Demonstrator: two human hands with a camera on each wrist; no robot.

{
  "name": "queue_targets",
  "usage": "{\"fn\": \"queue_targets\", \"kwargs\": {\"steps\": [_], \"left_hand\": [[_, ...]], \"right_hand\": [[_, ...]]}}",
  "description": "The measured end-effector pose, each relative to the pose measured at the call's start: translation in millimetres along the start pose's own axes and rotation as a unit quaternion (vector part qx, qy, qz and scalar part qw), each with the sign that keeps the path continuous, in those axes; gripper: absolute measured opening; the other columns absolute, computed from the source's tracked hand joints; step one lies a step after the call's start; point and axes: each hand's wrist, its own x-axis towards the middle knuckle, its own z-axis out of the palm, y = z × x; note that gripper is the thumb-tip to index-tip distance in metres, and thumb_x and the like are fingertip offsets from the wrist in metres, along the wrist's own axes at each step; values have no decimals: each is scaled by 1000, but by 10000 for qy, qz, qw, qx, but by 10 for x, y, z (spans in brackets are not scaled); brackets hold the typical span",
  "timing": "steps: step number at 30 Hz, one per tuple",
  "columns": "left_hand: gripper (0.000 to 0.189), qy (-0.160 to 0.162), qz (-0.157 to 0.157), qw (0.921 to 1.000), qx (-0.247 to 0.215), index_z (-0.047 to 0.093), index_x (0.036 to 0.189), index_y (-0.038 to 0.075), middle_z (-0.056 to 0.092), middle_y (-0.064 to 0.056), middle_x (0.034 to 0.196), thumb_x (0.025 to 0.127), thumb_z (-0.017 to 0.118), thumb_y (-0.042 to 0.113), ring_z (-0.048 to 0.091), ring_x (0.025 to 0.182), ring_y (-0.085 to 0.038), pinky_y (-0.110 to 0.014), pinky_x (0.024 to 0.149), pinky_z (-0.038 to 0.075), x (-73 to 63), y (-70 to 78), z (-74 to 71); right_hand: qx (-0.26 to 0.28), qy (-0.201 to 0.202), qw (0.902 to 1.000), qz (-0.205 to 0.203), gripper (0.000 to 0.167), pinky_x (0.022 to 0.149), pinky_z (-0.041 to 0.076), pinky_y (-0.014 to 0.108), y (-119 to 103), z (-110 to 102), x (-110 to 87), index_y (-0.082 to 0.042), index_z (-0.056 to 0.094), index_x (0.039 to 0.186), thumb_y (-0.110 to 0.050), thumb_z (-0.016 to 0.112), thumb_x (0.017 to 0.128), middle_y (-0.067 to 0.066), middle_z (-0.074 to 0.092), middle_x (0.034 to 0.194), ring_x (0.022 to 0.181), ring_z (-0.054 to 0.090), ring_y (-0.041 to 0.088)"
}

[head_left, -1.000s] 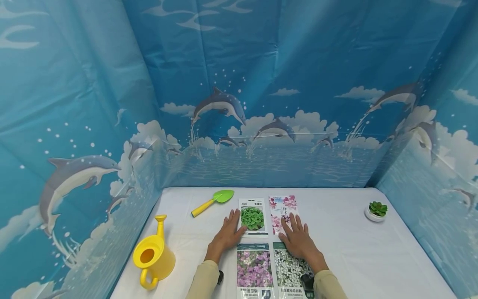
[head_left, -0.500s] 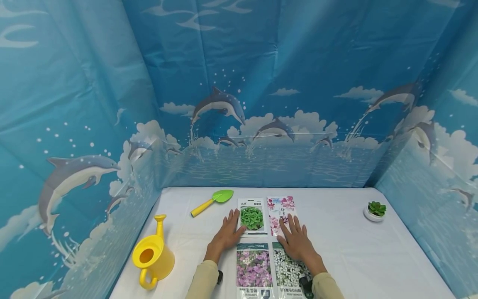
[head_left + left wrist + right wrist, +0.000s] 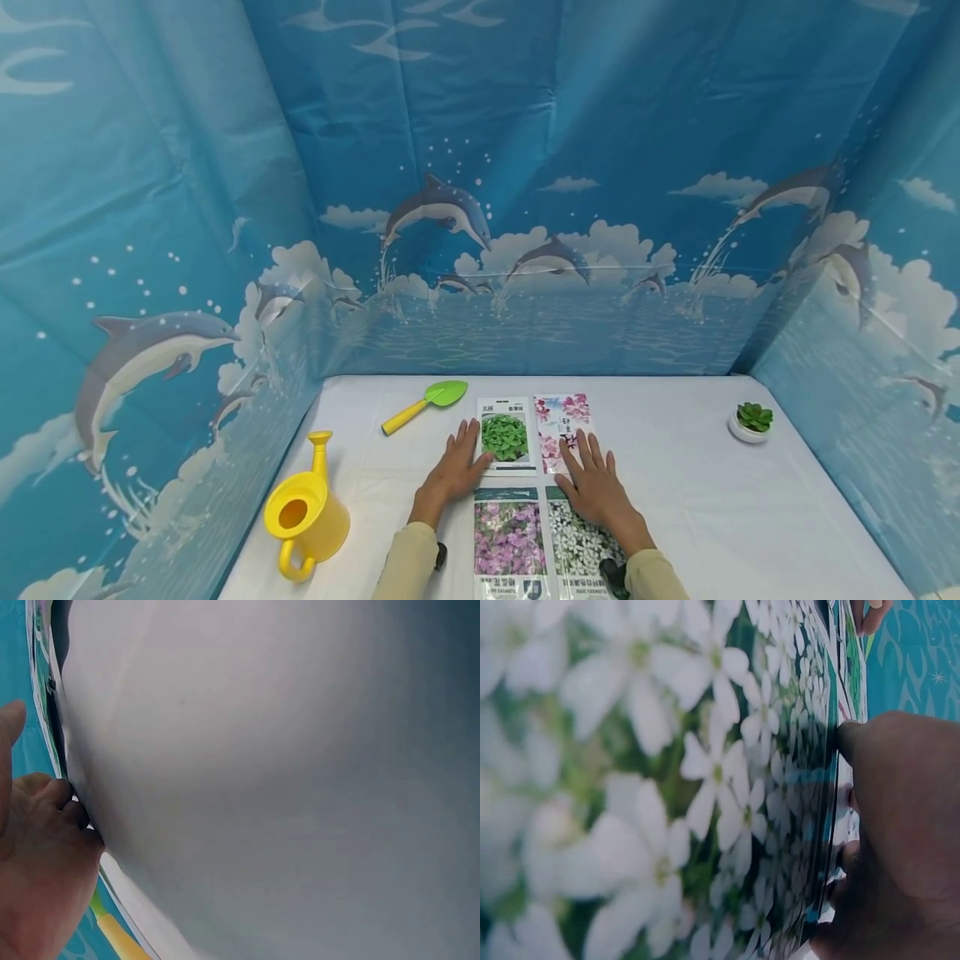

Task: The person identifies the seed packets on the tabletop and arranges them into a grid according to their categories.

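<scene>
Four flat picture packets would be too many to number, so several seed packets lie in two rows. My left hand rests with straight fingers at the left edge of the green-leaf seed packet, thumb over its lower corner. Fingers spread, my right hand lies on the lower part of the pink-blossom seed packet. Below it, the white-flower seed packet is partly covered by the right hand and wrist; its print fills much of the right wrist view. The purple-flower seed packet lies nearest the body, between the forearms.
A yellow watering can stands at the left of the white table. Behind the left hand lies a trowel with a green blade and yellow handle. A small potted succulent stands far right. Dolphin-print curtains enclose the table.
The pink-blossom packet has shifted slightly left, towards the green-leaf packet, with the right hand on it. The left hand stays in place.
</scene>
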Motion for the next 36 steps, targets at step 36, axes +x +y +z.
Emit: {"fn": "queue_targets", "kwargs": {"steps": [36], "left_hand": [[77,86,243,9996,95,18,172,2,13,-23,179,114,51,41,9,166,-42,-65,131,12,-108,80,-104]], "right_hand": [[163,-75,9992,364,66,121,9,83,-50,-18,24,3,37,165,-34,53,114,32,23,173,160,18,55]]}}
